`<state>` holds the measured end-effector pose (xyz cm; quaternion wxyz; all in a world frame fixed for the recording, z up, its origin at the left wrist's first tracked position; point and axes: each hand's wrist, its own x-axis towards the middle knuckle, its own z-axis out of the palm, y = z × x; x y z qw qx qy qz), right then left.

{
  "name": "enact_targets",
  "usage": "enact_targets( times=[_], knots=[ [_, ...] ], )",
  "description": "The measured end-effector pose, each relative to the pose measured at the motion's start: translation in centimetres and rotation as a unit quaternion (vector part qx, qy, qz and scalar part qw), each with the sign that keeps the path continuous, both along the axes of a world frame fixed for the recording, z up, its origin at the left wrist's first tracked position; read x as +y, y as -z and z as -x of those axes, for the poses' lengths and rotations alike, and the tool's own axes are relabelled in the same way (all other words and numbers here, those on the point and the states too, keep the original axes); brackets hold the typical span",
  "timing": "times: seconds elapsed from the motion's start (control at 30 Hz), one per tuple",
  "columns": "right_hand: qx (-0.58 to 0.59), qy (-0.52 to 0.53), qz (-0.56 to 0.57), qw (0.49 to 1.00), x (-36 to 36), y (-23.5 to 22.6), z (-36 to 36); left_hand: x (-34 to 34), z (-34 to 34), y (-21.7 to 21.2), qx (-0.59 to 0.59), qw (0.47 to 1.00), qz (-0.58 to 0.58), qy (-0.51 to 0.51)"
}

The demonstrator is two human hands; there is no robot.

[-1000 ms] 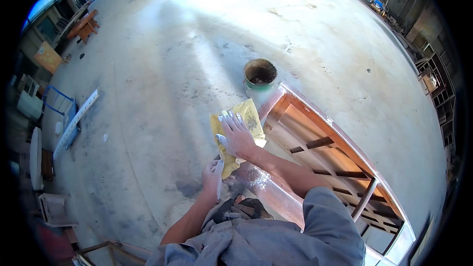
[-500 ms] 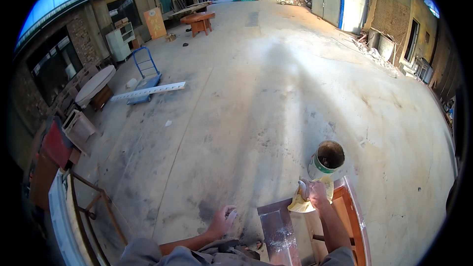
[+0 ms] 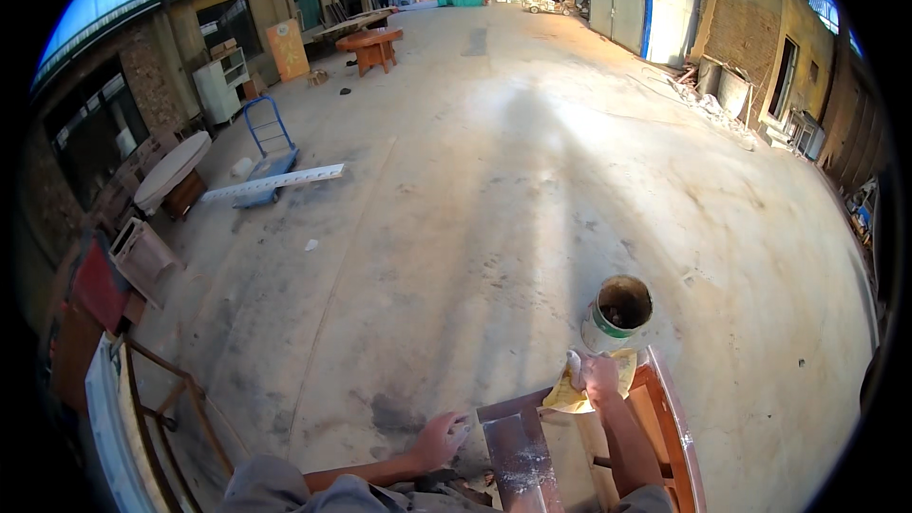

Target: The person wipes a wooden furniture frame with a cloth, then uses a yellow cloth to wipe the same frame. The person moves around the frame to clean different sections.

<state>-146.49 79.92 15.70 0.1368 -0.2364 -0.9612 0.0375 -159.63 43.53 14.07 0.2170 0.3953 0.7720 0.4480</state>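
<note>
A brown wooden furniture piece (image 3: 518, 451) lies before me at the lower right, its dark panel marked with white dust and its inner frame orange-brown. My right hand (image 3: 598, 375) is closed on a crumpled yellow sheet (image 3: 576, 397) at the far end of this piece. Whether the sheet is cloth or sandpaper I cannot tell. My left hand (image 3: 442, 442) hovers to the left of the dark panel, fingers loosely bent and apart, with nothing visible in it. Whitish dust shows on its fingertips.
Just beyond the furniture stands an open bucket (image 3: 617, 313) with a green band. A wooden frame with a pale panel (image 3: 109, 418) leans at the lower left. Farther left are a blue platform trolley (image 3: 271, 171), a long white strip (image 3: 309, 177) across it, and a round tabletop (image 3: 173, 171).
My left hand has shifted slightly right, nearer the dark panel, its fingers less curled. My right hand still grips the yellow sheet at the far end. The whole view has turned a little.
</note>
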Motion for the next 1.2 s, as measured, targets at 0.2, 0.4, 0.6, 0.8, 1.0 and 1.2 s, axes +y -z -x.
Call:
enact_targets(
  times=[0.2,0.4,0.6,0.8,1.0,1.2],
  knots=[
    [-0.027,-0.068,0.039,0.997,3.9,1.1,-0.7,1.4,-0.3,0.8,0.025,1.0,0.0,0.018],
    [0.032,-0.045,0.069,0.996,0.6,-2.2,0.7,-0.8,1.9,-0.5,0.047,0.997,0.024,-0.054],
    [0.053,-0.042,-0.012,0.998,12.7,3.6,-0.7,3.4,2.8,2.8,0.104,0.994,0.031,-0.011],
    [0.013,-0.172,0.022,0.985,4.6,3.8,6.1,10.9,3.9,4.8,0.007,0.998,0.035,-0.055],
    [0.03,-0.037,0.025,0.999,14.2,4.2,1.2,14.8,4.0,3.2,0.217,0.973,0.004,0.084],
    [0.131,0.045,0.197,0.971,15.2,3.1,2.9,27.4,8.5,-1.3,0.352,0.852,-0.088,0.377]
  ],
)
